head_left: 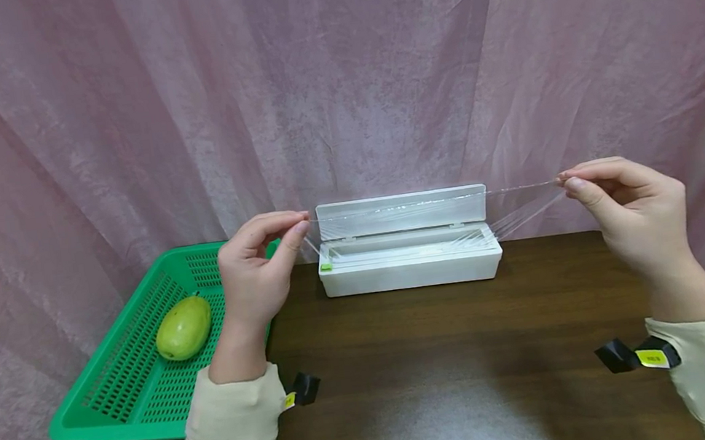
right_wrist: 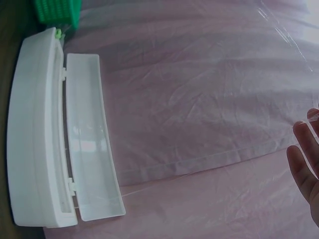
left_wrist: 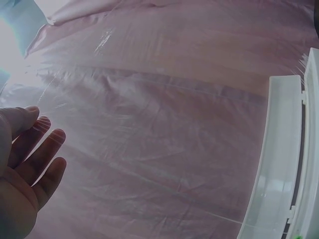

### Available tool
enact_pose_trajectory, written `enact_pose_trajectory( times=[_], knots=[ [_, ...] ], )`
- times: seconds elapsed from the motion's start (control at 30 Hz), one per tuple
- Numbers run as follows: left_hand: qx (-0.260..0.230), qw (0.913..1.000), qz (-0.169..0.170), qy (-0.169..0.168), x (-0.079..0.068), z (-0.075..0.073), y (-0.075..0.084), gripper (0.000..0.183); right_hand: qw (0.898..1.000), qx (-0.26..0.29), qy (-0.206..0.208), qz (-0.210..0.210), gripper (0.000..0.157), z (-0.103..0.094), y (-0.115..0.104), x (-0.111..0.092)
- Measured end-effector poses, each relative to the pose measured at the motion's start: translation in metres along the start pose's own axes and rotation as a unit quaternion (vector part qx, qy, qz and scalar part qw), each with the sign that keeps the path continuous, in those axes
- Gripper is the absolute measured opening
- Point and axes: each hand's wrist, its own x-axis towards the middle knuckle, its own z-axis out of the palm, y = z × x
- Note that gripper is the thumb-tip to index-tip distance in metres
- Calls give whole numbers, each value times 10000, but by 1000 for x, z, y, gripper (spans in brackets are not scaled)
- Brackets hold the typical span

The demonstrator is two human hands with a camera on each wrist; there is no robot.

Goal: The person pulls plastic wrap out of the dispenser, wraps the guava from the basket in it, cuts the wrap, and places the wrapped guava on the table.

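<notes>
A sheet of clear plastic wrap (head_left: pixel 404 206) stretches between my two hands, rising from a white wrap dispenser box (head_left: pixel 412 275) whose lid (head_left: pixel 401 212) stands raised. My left hand (head_left: pixel 258 261) pinches one upper corner between thumb and index finger. The other corner is pinched by my right hand (head_left: pixel 639 214). Both hands are above the table, to either side of the dispenser. In the left wrist view the left hand (left_wrist: pixel 27 164) shows its thumb against the index finger, the other fingers loosely bent. Only part of the right hand (right_wrist: pixel 306 154) shows in the right wrist view.
Left of the dispenser stands a green plastic basket (head_left: pixel 108 331), partly behind my left arm, with a yellow-green oval fruit (head_left: pixel 184 329) in it. A small green cutter slider (head_left: pixel 327 267) sits at the dispenser's left end. Pink curtain (head_left: pixel 336 90) hangs behind the brown table (head_left: pixel 435 356).
</notes>
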Motion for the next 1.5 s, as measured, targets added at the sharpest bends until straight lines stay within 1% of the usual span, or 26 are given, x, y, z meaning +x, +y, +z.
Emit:
enact_pose_trajectory(
  times=[0.27,0.4,0.63,0.77,0.87,1.03,1.23,1.5],
  knots=[
    [-82,10000,32,-14,-3,0,0,11,9997,242,29,-20,14,-1,-1,-3],
    [-120,9999,-44,-105,-7,0,0,9,9995,326,11,-8,13,-3,1,-7],
    [-168,9992,-227,-295,-16,0,-1,9,9997,131,23,182,12,-9,8,-19],
    [-233,9987,-281,-345,-20,0,-1,10,9997,160,-15,184,12,-10,11,-23],
    [-194,9987,-288,-371,-22,0,-2,9,9997,157,-37,201,12,-11,11,-25],
    [-83,9984,-344,-437,-26,-1,-5,11,9994,213,-31,289,13,-11,10,-29],
    [-64,9980,-422,-477,-31,-1,-6,9,9987,445,-56,226,14,-12,8,-34],
    [-83,9978,-412,-509,-36,-2,-5,10,9988,423,-35,243,14,-11,0,-41]
  ],
)
